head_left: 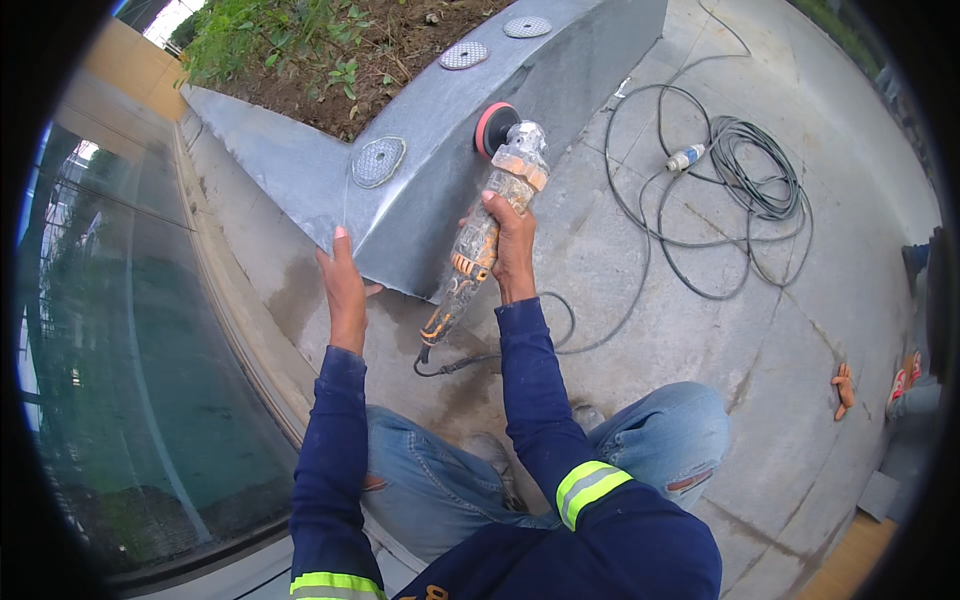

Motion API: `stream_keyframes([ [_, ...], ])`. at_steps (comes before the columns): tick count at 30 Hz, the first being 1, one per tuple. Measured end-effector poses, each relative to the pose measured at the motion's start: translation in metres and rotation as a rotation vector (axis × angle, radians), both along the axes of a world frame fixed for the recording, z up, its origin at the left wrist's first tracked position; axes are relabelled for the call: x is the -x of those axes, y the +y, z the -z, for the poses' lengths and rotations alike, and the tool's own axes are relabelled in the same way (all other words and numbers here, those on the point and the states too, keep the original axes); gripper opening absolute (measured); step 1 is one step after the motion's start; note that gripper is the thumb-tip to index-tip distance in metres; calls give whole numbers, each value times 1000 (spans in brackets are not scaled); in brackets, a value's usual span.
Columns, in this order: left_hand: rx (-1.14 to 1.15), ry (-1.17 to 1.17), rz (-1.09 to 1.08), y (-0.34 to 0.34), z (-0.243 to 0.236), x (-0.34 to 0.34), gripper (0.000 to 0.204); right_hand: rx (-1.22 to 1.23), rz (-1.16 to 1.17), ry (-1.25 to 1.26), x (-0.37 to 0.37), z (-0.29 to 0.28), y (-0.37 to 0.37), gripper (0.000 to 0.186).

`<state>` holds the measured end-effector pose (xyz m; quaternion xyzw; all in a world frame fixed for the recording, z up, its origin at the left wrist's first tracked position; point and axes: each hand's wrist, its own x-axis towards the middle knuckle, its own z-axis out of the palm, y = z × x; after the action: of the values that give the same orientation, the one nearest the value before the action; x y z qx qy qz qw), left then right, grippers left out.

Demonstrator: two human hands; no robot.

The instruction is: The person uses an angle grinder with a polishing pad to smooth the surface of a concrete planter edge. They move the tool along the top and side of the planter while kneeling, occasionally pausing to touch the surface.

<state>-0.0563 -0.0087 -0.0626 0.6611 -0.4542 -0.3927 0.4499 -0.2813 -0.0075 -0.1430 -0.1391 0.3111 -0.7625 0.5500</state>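
Observation:
My right hand (513, 245) is wrapped around the body of a dusty orange and grey angle grinder (477, 240). The grinder's round backing pad (494, 129), red at the rim, faces the side of a grey stone planter wall (425, 205); whether they touch I cannot tell. At the wall's near corner, my left hand (346, 300) has its fingers stretched out, the fingertips by the stone edge, holding nothing. A round mesh-patterned polishing disc (379, 162) lies on the wall top close by. Farther along are a second disc (463, 55) and a third disc (527, 27).
A coiled black cable (757, 170) with a blue and white connector (685, 157) spreads over the grey paving (740, 330). Glass panels (130, 350) stand on the left. Soil and plants (290, 60) fill the planter. Red shoes (903, 380) of another person show at far right.

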Motion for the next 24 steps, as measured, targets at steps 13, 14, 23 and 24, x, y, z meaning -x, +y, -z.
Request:
stream_keyframes([
  [13,7,10,30,-4,7,-11,95,45,54,-115,2,-5,-16,40],
  [14,14,-2,30,-4,7,-10,95,40,55,-120,4,-5,-15,41],
  [23,7,-4,47,-10,19,-28,87,54,65,-60,-4,-12,-11,44],
  [24,8,-7,35,-8,20,-25,86,56,77,-91,-1,-9,-14,44],
])
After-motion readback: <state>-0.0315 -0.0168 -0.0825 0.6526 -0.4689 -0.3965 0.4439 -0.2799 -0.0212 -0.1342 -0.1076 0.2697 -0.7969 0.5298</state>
